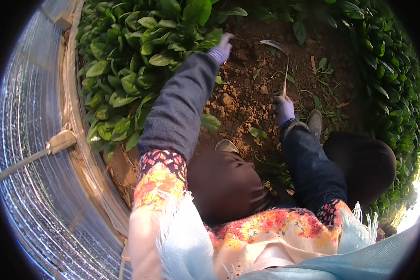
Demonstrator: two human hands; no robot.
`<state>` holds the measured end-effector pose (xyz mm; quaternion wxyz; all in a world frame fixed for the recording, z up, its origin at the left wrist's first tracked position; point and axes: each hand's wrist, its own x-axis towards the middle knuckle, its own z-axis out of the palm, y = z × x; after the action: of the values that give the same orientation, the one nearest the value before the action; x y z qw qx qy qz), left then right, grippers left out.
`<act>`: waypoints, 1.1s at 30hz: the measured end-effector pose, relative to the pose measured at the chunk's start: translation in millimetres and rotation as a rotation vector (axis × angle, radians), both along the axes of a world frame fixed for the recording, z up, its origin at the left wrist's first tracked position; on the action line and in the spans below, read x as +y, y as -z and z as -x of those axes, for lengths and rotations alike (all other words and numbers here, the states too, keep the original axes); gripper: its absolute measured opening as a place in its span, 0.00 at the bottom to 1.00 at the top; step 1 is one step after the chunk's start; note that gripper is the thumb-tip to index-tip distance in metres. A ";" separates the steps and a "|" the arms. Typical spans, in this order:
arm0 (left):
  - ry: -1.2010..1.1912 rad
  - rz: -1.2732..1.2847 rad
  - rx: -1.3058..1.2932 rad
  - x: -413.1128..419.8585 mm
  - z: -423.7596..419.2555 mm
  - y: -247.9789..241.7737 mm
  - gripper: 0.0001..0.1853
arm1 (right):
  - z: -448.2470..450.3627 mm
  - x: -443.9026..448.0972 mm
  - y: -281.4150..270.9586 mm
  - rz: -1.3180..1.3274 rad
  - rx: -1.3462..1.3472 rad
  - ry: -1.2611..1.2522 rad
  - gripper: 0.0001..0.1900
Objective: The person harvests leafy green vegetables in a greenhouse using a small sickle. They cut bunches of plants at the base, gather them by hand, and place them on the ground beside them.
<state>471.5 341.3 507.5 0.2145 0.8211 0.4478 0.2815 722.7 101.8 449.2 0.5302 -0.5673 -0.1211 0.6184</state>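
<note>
My left hand (221,49), in a thin purple glove, reaches out at the right edge of a dense bed of leafy green plants (126,66). Its fingers are blurred and partly against the leaves, so whether they grip anything is unclear. My right hand (283,106), gloved alike and soiled at the fingers, is closed round the handle of a sickle (286,75). The sickle's thin shaft points away from me, and its curved metal blade lies over the bare soil (245,84), tip towards the left.
Clear plastic sheeting (31,105) and a wooden edge rail (71,70) run along the left. More leafy plants (388,87) line the right side. Loose leaves (258,132) and cut stems lie on clods between my shoes (315,122). My bent knees are close below.
</note>
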 end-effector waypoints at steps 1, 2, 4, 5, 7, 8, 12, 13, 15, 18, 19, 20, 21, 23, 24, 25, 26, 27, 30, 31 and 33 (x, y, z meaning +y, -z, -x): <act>-0.089 0.173 -0.107 18.6 7.8 -1.7 0.22 | 10.6 1.7 -8.3 -0.031 0.016 0.032 0.09; -0.222 0.099 -0.168 35.6 20.4 -6.3 0.23 | 20.6 3.8 -16.3 -0.055 0.019 0.075 0.10; -0.361 0.064 -0.409 54.7 49.2 -18.5 0.24 | 38.2 7.7 -28.1 -0.036 -0.026 0.102 0.11; -0.382 0.092 -0.614 57.7 62.0 -25.6 0.24 | 45.6 10.2 -32.6 -0.095 -0.063 0.059 0.11; -0.465 0.217 -0.765 47.5 92.5 -39.4 0.27 | 57.2 17.3 -40.9 -0.147 -0.132 -0.008 0.12; -0.417 0.196 -0.785 42.2 99.2 -46.4 0.26 | 61.9 19.7 -44.1 -0.143 -0.130 -0.021 0.13; -0.299 0.043 0.166 22.1 77.3 -63.4 0.18 | 82.7 37.1 -54.8 -0.070 -0.179 -0.061 0.15; -0.222 0.040 0.466 21.9 62.0 -66.0 0.16 | 87.7 44.1 -56.8 -0.036 -0.285 -0.086 0.15; -0.113 0.124 1.026 37.1 25.1 -66.7 0.13 | 96.8 54.8 -59.4 -0.098 -0.204 -0.119 0.15; 0.002 -0.052 1.238 54.2 3.6 -68.4 0.15 | 107.4 71.9 -62.9 -0.083 -0.165 -0.194 0.15; -0.012 -0.023 1.351 58.4 5.3 -70.2 0.19 | 108.8 76.3 -64.8 -0.068 -0.198 -0.239 0.15; -0.041 -0.071 1.399 59.2 11.5 -70.8 0.24 | 111.4 82.9 -66.5 -0.034 -0.382 -0.275 0.17; -0.065 -0.098 1.462 56.2 22.8 -72.4 0.28 | 113.1 87.6 -68.6 -0.091 -0.388 -0.275 0.18; -0.102 -0.111 1.557 50.5 47.1 -73.8 0.43 | 117.9 100.4 -72.1 -0.108 -0.452 -0.281 0.20; -0.125 -0.093 1.533 41.7 58.5 -77.9 0.43 | 120.9 103.7 -77.3 -0.118 -0.471 -0.329 0.21; -0.149 -0.083 1.514 37.3 67.4 -77.8 0.43 | 125.3 110.7 -79.2 -0.108 -0.509 -0.350 0.21; -0.145 -0.111 1.488 30.1 74.8 -79.0 0.44 | 128.3 117.2 -82.8 -0.113 -0.549 -0.371 0.21; -0.145 -0.156 1.452 24.2 79.8 -79.5 0.44 | 131.9 124.4 -85.5 -0.117 -0.595 -0.393 0.22; -0.146 -0.191 1.445 19.8 80.2 -82.0 0.44 | 138.9 140.0 -90.8 -0.085 -0.592 -0.375 0.22; -0.148 -0.156 1.463 17.9 79.0 -85.7 0.43 | 140.3 140.8 -93.6 -0.032 -0.607 -0.405 0.22; -0.088 -0.193 1.519 21.9 71.3 -86.6 0.44 | 138.6 141.4 -93.7 -0.077 -0.652 -0.410 0.21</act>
<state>400.2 363.2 594.1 -0.2361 0.7856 0.4780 -0.3141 584.1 243.2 543.0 0.3500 -0.6778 -0.4174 0.4938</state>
